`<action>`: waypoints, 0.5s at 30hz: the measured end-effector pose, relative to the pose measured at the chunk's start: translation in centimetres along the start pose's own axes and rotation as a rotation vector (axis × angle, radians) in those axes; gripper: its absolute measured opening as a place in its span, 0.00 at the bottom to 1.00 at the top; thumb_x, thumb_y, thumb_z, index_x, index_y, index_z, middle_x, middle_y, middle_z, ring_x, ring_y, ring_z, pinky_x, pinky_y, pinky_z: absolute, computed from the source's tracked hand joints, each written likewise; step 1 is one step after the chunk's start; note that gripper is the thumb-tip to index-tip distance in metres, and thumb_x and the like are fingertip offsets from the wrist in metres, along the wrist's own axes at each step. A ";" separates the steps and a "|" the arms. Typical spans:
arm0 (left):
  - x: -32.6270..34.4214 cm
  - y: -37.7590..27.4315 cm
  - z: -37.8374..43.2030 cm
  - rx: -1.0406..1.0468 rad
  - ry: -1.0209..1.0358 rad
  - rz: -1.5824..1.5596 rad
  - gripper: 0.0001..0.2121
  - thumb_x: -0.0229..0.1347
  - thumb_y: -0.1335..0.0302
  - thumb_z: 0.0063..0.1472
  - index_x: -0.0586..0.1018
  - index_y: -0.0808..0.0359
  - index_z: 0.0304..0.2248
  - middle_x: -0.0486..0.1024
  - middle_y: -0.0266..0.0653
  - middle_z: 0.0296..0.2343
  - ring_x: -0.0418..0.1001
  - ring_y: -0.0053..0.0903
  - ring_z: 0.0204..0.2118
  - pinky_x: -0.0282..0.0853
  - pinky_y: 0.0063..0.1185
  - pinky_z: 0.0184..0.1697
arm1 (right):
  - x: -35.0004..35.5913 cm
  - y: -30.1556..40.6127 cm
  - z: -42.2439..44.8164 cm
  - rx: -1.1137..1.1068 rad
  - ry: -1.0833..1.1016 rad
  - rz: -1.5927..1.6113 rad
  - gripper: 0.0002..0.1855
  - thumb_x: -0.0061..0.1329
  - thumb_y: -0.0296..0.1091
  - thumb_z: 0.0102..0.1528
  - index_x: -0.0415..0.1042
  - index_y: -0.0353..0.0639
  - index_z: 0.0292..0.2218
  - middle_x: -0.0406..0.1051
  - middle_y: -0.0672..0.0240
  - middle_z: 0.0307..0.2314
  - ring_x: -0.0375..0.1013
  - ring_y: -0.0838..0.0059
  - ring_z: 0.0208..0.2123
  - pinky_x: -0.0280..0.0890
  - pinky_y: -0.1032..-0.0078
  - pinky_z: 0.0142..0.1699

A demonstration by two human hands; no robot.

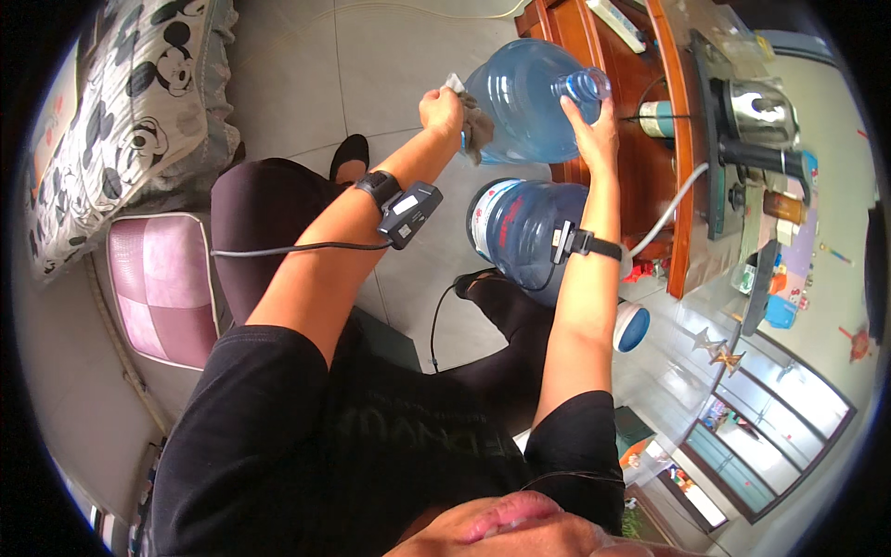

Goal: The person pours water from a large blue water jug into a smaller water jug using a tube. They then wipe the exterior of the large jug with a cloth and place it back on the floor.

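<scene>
A large clear blue water jug [529, 97] is tilted in front of me, its open neck towards the right. My right hand [594, 132] grips it at the neck. On the jug's other side, at its lower end, my left hand [443, 111] holds a crumpled grey-brown cloth [477, 131] against the plastic. A second blue water jug [518, 230], with a printed label band and red writing, is below the first, partly hidden by my right forearm.
A reddish wooden cabinet [679, 139] stands at the right, bearing a metal kettle [762, 111] on a dark tray. A blue-and-white lidded container [632, 327] is beside my right elbow. At the left are a pink checked stool [161, 289] and a cartoon-print cover [150, 104].
</scene>
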State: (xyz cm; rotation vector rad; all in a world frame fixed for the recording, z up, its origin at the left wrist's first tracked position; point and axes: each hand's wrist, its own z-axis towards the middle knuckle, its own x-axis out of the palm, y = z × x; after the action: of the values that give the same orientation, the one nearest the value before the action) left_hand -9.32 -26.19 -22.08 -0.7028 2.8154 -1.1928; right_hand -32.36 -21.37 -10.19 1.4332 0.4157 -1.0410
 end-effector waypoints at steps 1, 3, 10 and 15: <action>-0.3 1.1 1.2 0.046 -0.032 -0.012 0.14 0.48 0.67 0.67 0.78 0.68 0.43 0.80 0.40 0.32 0.78 0.31 0.37 0.73 0.31 0.41 | 1.2 -0.4 1.5 -0.101 -0.017 0.003 0.39 0.63 0.55 0.52 0.68 0.36 0.56 0.70 0.46 0.53 0.71 0.50 0.53 0.64 0.59 0.59; -0.4 4.8 1.7 0.118 -0.060 -0.026 0.17 0.47 0.61 0.69 0.78 0.69 0.43 0.80 0.40 0.32 0.78 0.31 0.36 0.73 0.31 0.41 | 2.8 -1.3 2.9 -0.301 -0.008 -0.033 0.38 0.61 0.56 0.54 0.69 0.36 0.55 0.68 0.46 0.53 0.68 0.47 0.56 0.63 0.57 0.59; 1.0 18.2 -0.5 0.308 0.013 0.188 0.24 0.42 0.58 0.73 0.72 0.71 0.55 0.57 0.54 0.64 0.51 0.45 0.68 0.46 0.37 0.70 | 5.6 -3.5 2.5 -0.322 -0.053 -0.133 0.34 0.51 0.55 0.62 0.68 0.35 0.58 0.67 0.47 0.56 0.63 0.47 0.61 0.54 0.57 0.65; 1.2 22.9 3.1 0.270 -0.228 0.177 0.13 0.51 0.71 0.68 0.77 0.69 0.47 0.57 0.58 0.56 0.58 0.50 0.57 0.56 0.36 0.62 | 5.8 -3.8 2.2 -0.251 0.016 -0.066 0.33 0.45 0.51 0.65 0.64 0.31 0.59 0.63 0.45 0.59 0.61 0.47 0.62 0.52 0.58 0.67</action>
State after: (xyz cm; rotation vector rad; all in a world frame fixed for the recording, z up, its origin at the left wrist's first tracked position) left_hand -19.01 -14.79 -39.75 -0.5227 2.4142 -1.3299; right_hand -33.03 -24.64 -16.68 1.2110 0.5871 -0.9926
